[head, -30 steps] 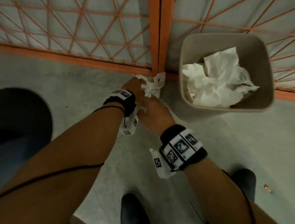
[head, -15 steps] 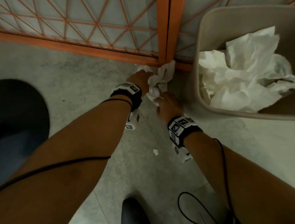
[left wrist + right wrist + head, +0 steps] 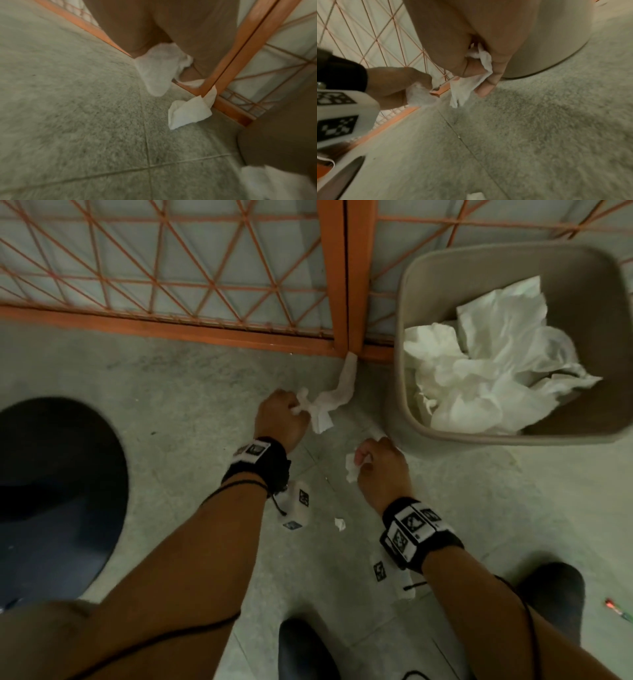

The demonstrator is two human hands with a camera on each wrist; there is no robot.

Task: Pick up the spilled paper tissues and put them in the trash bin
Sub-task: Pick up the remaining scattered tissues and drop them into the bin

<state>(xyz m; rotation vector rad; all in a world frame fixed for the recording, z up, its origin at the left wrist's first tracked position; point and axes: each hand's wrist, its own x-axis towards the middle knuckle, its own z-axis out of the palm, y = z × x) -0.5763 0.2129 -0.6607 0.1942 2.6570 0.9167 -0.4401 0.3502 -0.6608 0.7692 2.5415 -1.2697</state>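
My left hand point(image 3: 286, 419) grips a long white tissue point(image 3: 337, 395) whose far end is caught at the foot of the orange post point(image 3: 352, 358); the left wrist view shows that tissue point(image 3: 188, 112) stretched from the post to the fingers. My right hand point(image 3: 375, 462) pinches a smaller torn tissue piece point(image 3: 351, 470), seen between thumb and fingers in the right wrist view point(image 3: 471, 83). The beige trash bin point(image 3: 411, 302) stands at the right, holding crumpled white tissues point(image 3: 496, 361). A tiny tissue scrap point(image 3: 339, 523) lies on the floor between my wrists.
An orange metal grille fence point(image 3: 171, 268) runs along the far side of the grey floor. My dark shoes point(image 3: 305, 652) are at the bottom, and a dark round shape point(image 3: 51, 481) is at the left. A small red and green object point(image 3: 618, 609) lies at far right.
Both hands have pulled back from the post and moved apart. The tissue wad has stretched out and torn, one piece staying in each hand, one end still snagged at the post.
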